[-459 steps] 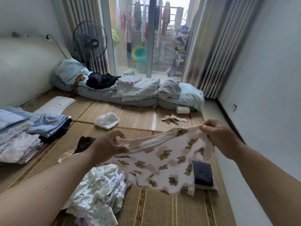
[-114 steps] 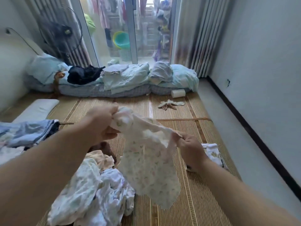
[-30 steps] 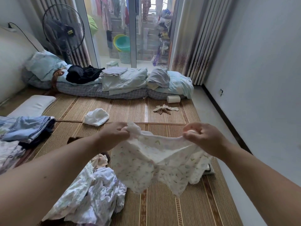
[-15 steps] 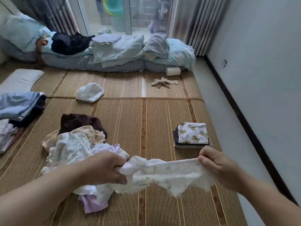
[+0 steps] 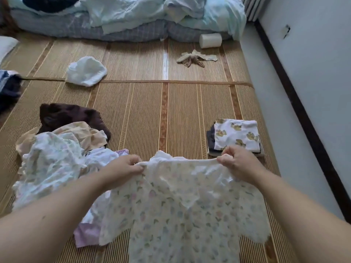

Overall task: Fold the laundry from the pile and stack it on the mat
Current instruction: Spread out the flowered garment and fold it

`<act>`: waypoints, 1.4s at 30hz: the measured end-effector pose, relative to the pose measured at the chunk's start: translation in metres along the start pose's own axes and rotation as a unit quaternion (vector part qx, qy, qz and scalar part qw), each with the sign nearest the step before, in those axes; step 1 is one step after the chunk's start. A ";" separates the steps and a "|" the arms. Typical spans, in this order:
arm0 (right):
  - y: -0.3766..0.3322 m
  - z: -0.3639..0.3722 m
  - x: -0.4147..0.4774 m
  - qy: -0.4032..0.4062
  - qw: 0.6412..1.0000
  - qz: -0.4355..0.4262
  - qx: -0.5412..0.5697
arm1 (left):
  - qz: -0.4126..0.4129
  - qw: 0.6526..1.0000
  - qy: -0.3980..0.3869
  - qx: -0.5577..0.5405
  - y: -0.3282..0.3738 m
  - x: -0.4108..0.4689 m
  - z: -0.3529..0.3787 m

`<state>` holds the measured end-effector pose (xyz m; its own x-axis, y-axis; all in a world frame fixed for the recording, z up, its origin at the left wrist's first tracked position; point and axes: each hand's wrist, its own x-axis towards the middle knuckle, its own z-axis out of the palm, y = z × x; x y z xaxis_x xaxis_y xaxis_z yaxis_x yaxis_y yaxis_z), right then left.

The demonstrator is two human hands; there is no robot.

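Fingers (image 5: 137, 164) of left hand (image 5: 121, 168) and right hand (image 5: 237, 164) pinch floral garment (image 5: 180, 205) over striped mat (image 5: 148, 111) beside wall (image 5: 313, 73).

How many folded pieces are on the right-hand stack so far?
2 that show: the white printed piece on top, and a dark piece under it, showing at its left edge. More may be hidden beneath.

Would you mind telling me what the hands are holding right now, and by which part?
The floral-print garment: the left hand and the right hand each pinch its top edge, one at either end.
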<state>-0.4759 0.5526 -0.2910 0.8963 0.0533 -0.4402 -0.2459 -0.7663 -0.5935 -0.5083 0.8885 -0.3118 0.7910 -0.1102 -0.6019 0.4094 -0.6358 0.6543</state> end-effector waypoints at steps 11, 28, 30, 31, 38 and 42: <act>0.094 0.145 0.178 0.217 0.962 -0.002 -0.167 | -0.087 0.941 0.240 0.220 -0.079 0.208 0.061; 0.103 0.215 0.131 0.113 0.987 0.000 -0.115 | 0.175 0.846 0.059 0.501 -0.045 0.214 0.136; 0.101 0.209 0.128 0.115 0.992 0.016 -0.050 | 0.170 0.853 0.040 0.492 -0.044 0.214 0.132; 0.099 0.206 0.125 0.123 0.992 0.028 -0.001 | 0.159 0.864 0.033 0.477 -0.044 0.214 0.129; 0.082 0.201 0.127 0.149 0.959 0.085 0.224 | 0.185 0.930 0.104 0.301 -0.042 0.211 0.104; 0.087 0.209 0.138 0.114 0.965 0.089 0.219 | 0.179 0.926 0.081 0.322 -0.043 0.217 0.102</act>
<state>-0.4503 0.6272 -0.5441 0.8710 -0.2356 -0.4310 -0.4912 -0.4039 -0.7718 -0.4001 0.8141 -0.5172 0.9028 -0.3197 -0.2878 -0.2080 -0.9101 0.3584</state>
